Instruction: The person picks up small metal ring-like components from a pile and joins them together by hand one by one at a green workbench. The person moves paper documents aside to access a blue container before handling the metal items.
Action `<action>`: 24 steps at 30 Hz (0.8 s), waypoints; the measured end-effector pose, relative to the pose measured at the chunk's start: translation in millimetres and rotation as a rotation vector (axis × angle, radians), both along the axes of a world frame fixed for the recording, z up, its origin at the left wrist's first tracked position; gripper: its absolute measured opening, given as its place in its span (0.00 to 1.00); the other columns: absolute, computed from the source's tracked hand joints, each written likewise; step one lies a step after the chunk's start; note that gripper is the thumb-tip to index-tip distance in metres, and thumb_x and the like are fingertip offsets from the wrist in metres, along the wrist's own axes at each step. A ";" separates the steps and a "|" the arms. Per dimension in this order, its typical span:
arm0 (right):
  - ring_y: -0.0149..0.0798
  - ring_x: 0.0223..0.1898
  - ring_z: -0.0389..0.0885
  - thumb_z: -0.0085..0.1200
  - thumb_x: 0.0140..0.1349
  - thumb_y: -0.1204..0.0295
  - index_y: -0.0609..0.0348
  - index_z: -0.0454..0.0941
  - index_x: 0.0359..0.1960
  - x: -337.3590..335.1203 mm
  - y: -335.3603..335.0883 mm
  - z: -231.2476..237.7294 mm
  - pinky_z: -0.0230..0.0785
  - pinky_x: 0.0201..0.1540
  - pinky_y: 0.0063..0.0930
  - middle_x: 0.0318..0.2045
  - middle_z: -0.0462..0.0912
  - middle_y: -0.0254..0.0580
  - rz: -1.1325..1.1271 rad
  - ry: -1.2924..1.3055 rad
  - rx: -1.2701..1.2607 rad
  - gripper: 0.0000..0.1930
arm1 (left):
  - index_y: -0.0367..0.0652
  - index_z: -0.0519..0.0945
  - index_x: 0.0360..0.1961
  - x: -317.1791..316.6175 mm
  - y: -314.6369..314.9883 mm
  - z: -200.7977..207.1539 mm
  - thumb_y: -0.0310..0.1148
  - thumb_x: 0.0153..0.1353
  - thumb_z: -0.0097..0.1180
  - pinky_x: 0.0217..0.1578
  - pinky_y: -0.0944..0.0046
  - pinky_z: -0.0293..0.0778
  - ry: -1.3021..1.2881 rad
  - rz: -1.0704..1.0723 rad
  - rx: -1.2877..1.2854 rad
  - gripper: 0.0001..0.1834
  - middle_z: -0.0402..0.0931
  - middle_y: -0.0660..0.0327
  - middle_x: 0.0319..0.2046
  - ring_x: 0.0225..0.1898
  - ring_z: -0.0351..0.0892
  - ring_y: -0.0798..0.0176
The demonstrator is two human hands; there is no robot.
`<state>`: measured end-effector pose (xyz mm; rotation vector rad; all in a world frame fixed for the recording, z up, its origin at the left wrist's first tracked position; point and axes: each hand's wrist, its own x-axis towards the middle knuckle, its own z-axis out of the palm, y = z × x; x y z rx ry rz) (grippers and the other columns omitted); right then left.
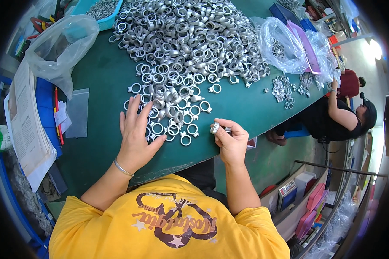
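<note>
Across green tabletop (242, 105), silvery lugged rings (186, 41) lie heaped; left grip (137, 140) spread, right grip (233, 144) pinching a silvery piece (215, 127).

Lettering (177, 224) crosses the yellow shirt (95, 231) (papers (28, 125) illegible).

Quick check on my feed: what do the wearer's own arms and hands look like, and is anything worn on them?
The left hand is ungloved, with a slim silver-coloured bangle at the wrist. The right hand is ungloved too, its wrist without a bangle. Both forearms are uncovered below short yellow sleeves.
</note>
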<state>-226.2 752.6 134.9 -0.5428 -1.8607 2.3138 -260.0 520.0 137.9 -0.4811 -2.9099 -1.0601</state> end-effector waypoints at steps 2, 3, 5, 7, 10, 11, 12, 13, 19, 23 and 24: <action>0.20 0.17 0.66 0.55 0.55 0.84 0.69 0.78 0.36 0.0 1.7 -2.4 0.52 0.17 0.12 0.24 0.79 0.40 0.009 -0.010 -0.090 0.07 | 0.44 0.60 0.61 0.3 -0.2 0.0 0.33 0.43 0.65 0.63 0.40 0.39 -0.001 0.001 -0.001 0.42 0.46 0.49 0.66 0.68 0.42 0.45; 0.20 0.17 0.66 0.55 0.55 0.84 0.69 0.78 0.36 0.0 1.8 -2.2 0.52 0.17 0.12 0.24 0.79 0.40 0.010 -0.010 -0.089 0.07 | 0.44 0.60 0.61 0.6 -0.5 0.1 0.33 0.43 0.65 0.63 0.40 0.39 -0.001 0.002 -0.001 0.42 0.46 0.49 0.66 0.68 0.43 0.45; 0.21 0.18 0.67 0.55 0.54 0.84 0.69 0.78 0.36 0.1 1.8 -2.0 0.53 0.17 0.11 0.26 0.80 0.43 0.016 -0.027 -0.090 0.07 | 0.44 0.60 0.61 0.7 -0.8 -0.1 0.33 0.43 0.65 0.63 0.40 0.39 -0.002 0.004 -0.001 0.42 0.46 0.49 0.66 0.68 0.43 0.45; 0.21 0.18 0.68 0.55 0.54 0.84 0.68 0.78 0.36 0.3 2.6 -2.7 0.53 0.17 0.11 0.26 0.80 0.43 0.019 -0.025 -0.099 0.07 | 0.44 0.60 0.61 0.4 -1.0 -0.7 0.33 0.43 0.65 0.63 0.40 0.39 0.003 -0.003 -0.002 0.43 0.46 0.49 0.66 0.68 0.43 0.45; 0.22 0.18 0.68 0.55 0.54 0.83 0.69 0.78 0.35 -0.1 3.4 -1.6 0.54 0.16 0.11 0.25 0.80 0.43 0.023 -0.036 -0.112 0.07 | 0.42 0.59 0.61 0.2 -1.5 -0.5 0.35 0.43 0.65 0.61 0.37 0.40 0.009 -0.020 -0.003 0.43 0.46 0.45 0.65 0.68 0.42 0.43; 0.22 0.18 0.68 0.55 0.54 0.83 0.69 0.78 0.35 -0.3 3.5 -1.0 0.54 0.16 0.11 0.25 0.80 0.44 0.025 -0.048 -0.116 0.07 | 0.42 0.59 0.61 0.1 -1.5 -0.6 0.35 0.43 0.65 0.61 0.37 0.40 0.009 -0.020 -0.003 0.43 0.46 0.45 0.65 0.68 0.42 0.43; 0.22 0.18 0.68 0.55 0.54 0.83 0.69 0.78 0.35 -0.7 3.7 -0.3 0.54 0.16 0.11 0.25 0.80 0.44 0.025 -0.047 -0.115 0.07 | 0.42 0.59 0.61 0.3 -1.5 -0.6 0.35 0.43 0.65 0.61 0.37 0.40 0.010 -0.020 -0.001 0.43 0.46 0.45 0.65 0.68 0.42 0.43; 0.22 0.17 0.68 0.55 0.54 0.83 0.69 0.78 0.35 -1.1 4.0 0.4 0.54 0.16 0.11 0.25 0.80 0.44 0.024 -0.061 -0.137 0.06 | 0.42 0.59 0.61 0.5 -1.5 -0.6 0.35 0.43 0.65 0.61 0.37 0.40 0.011 -0.019 0.001 0.43 0.46 0.45 0.65 0.68 0.42 0.43; 0.22 0.16 0.68 0.55 0.54 0.82 0.69 0.78 0.34 -2.2 2.6 3.1 0.55 0.16 0.10 0.23 0.79 0.40 0.007 -0.093 -0.156 0.06 | 0.42 0.59 0.61 0.1 -0.5 1.0 0.35 0.43 0.65 0.61 0.37 0.40 -0.005 -0.015 0.003 0.42 0.46 0.45 0.65 0.68 0.41 0.43; 0.21 0.16 0.67 0.54 0.54 0.83 0.68 0.78 0.35 -2.7 3.6 4.9 0.54 0.16 0.11 0.22 0.79 0.39 0.027 -0.108 -0.187 0.07 | 0.44 0.60 0.61 0.5 -0.3 0.7 0.33 0.42 0.66 0.63 0.40 0.39 -0.008 0.004 0.009 0.43 0.46 0.49 0.66 0.68 0.42 0.44; 0.21 0.16 0.67 0.54 0.54 0.83 0.68 0.78 0.35 -3.0 4.4 5.4 0.54 0.16 0.11 0.22 0.79 0.39 0.026 -0.107 -0.186 0.07 | 0.45 0.60 0.61 0.3 -0.2 0.6 0.33 0.42 0.65 0.63 0.40 0.39 -0.010 0.005 0.007 0.43 0.46 0.49 0.66 0.68 0.42 0.44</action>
